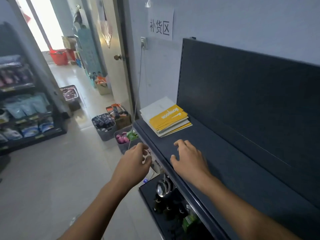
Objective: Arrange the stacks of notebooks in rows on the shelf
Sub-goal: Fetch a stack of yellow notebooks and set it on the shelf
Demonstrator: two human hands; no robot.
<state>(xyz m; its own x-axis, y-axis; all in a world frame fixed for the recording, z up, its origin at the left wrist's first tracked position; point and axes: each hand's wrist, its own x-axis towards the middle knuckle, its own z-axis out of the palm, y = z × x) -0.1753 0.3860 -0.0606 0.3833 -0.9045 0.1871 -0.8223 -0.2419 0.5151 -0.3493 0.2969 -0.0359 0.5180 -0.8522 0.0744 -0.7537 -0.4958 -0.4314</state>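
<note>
A stack of notebooks (170, 120) with yellow covers lies at the far left end of the dark shelf (230, 170), with white sheets (156, 105) lying partly under its far side. My right hand (188, 157) hovers over the shelf just short of the stack, fingers spread and relaxed, holding nothing. In front of the shelf's front edge, over the floor, my left hand (136, 159) hangs with fingers loosely curled and empty. Both hands are apart from the notebooks.
The shelf has a dark back panel (242, 87) against the wall. A lower shelf (166, 201) holds bottles and a metal ladle. Grey bins of goods (105, 126) stand on the floor at left. A product rack (26, 108) lines the far left. A doorway opens beyond.
</note>
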